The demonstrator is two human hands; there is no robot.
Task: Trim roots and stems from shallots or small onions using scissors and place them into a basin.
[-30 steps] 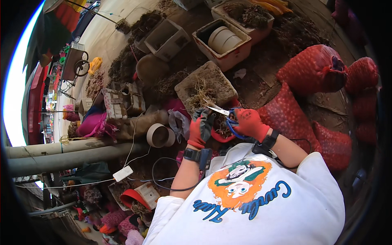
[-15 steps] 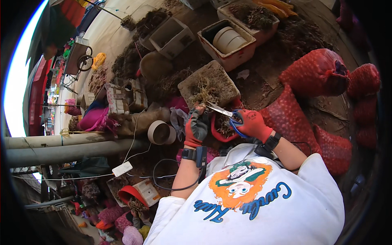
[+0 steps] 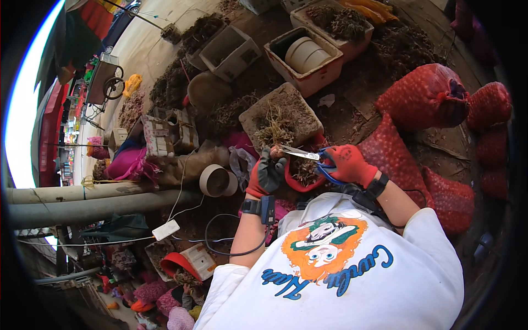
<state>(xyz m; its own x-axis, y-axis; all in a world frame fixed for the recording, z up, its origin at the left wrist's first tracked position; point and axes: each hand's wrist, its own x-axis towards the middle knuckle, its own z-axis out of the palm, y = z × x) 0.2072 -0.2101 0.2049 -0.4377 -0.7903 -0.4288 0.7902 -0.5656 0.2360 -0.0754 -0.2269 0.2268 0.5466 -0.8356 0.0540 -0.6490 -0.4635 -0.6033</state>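
Note:
My left hand, in a red and grey work glove, is closed around a small pinkish bulb, garlic by its look. My right hand, in a red glove, grips the blue-handled scissors. Their blades point left and their tips reach the bulb. Just beyond, dry stalks lie on a dirt-covered, pale square block. Below the scissors, between my hands, a red-rimmed container holds dry trimmings or bulbs; I cannot tell which.
Full red mesh sacks stand on the right. Foam boxes and heaps of dry stalks lie farther back. Left of my hands are a white tub, a magenta sack, two long pipes and a cabled white power strip.
My left hand has turned, and the bulb now shows at its fingertips. The scissors have shifted slightly down and their blades now lie against the bulb rather than at the stalks.

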